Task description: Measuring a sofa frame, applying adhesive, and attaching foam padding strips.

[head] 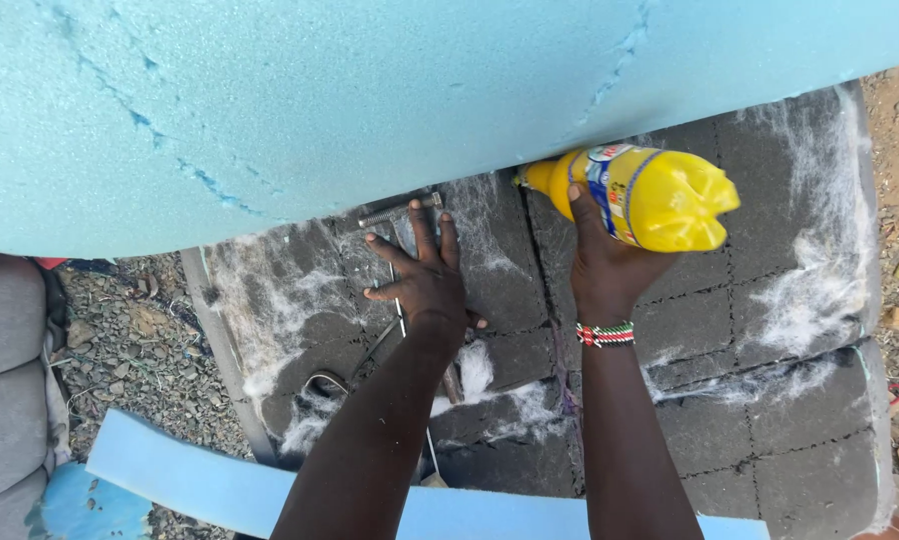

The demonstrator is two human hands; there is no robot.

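My right hand (600,262) wraps the yellow bottle (642,195), nozzle tipped under the blue foam sheet (270,110). My left hand (425,280), empty, fingers spread, presses the grey pad (760,400) beside it, steadying.

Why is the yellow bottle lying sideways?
The yellow bottle is tipped sideways: its bottom faces right, its neck points left under the blue foam. The right hand holds it.

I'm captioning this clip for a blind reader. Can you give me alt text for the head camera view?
Seen from above, the right hand grips a yellow plastic bottle, nozzle aimed under a big light blue foam sheet. The left hand lies flat, fingers spread, on a dark grey pad flecked with white fibre. Gravel ground shows at left.
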